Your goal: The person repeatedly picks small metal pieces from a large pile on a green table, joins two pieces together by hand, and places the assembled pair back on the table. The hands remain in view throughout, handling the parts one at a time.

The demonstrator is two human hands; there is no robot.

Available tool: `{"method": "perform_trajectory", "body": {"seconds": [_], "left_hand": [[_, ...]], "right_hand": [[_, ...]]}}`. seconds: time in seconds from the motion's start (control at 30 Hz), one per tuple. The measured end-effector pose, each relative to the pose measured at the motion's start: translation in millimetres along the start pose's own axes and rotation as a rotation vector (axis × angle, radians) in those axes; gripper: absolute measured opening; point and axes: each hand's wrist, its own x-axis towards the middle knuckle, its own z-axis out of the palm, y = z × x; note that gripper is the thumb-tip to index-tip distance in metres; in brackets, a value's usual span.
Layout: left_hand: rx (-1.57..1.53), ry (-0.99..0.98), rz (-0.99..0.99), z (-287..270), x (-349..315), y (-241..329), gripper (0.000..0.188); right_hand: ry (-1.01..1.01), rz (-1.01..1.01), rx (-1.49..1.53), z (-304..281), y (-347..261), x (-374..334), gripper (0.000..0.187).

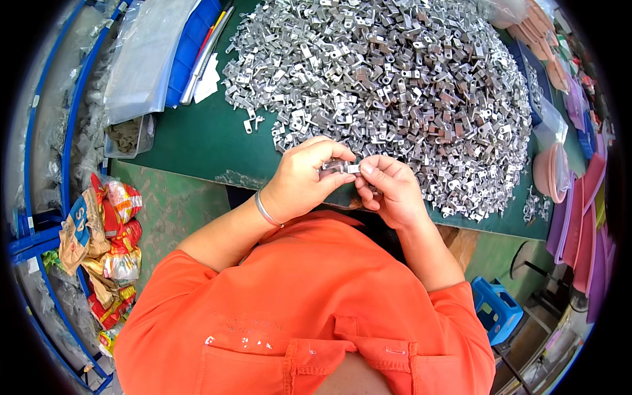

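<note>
A wide heap of small silvery metal brackets [395, 72], many with a round hole, covers most of the green tabletop [191, 141]. Just in front of the heap's near edge, my two hands meet over the table's rim. My left hand [306, 174] is closed round small metal brackets [339, 167], pinched between thumb and fingers. With thumb and forefinger, my right hand [393, 187] grips the end of a bracket [353, 169] touching those in the left. The fingers partly hide these pieces, so their exact number and fit cannot be told.
On the far left of the table lie a blue bin [191, 52], plastic bags [141, 59], a steel rod [197, 72] and a clear tub [131, 137]. Pink tubs [550, 172] stand at right. A blue stool [497, 309] and colourful sacks [108, 243] sit lower down.
</note>
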Motion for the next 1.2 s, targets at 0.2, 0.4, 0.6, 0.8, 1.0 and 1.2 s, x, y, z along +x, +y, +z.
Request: {"method": "perform_trajectory", "body": {"seconds": [0.2,0.4,0.6,0.8,1.0,1.2], "left_hand": [[-0.094,0.028,-0.021,3,0,0,0.023],[-0.098,0.032,-0.016,3,0,0,0.022],[-0.168,0.036,-0.014,3,-1,-2,0.017],[-0.398,0.184,-0.12,-8,1,-15,0.009],[0.564,-0.044,0.226,16,-4,-15,0.02],[0.642,-0.04,0.229,20,-3,-21,0.015]], "right_hand": [[-0.023,0.037,0.108,3,-2,-1,0.014],[-0.005,-0.023,0.049,3,0,-2,0.014],[-0.062,-0.053,0.142,0,1,-3,0.013],[-0.046,-0.147,0.183,-11,-18,-5,0.01],[0.214,-0.759,-1.468,6,-2,12,0.01],[0.192,-0.696,-1.632,5,4,10,0.014]]}}
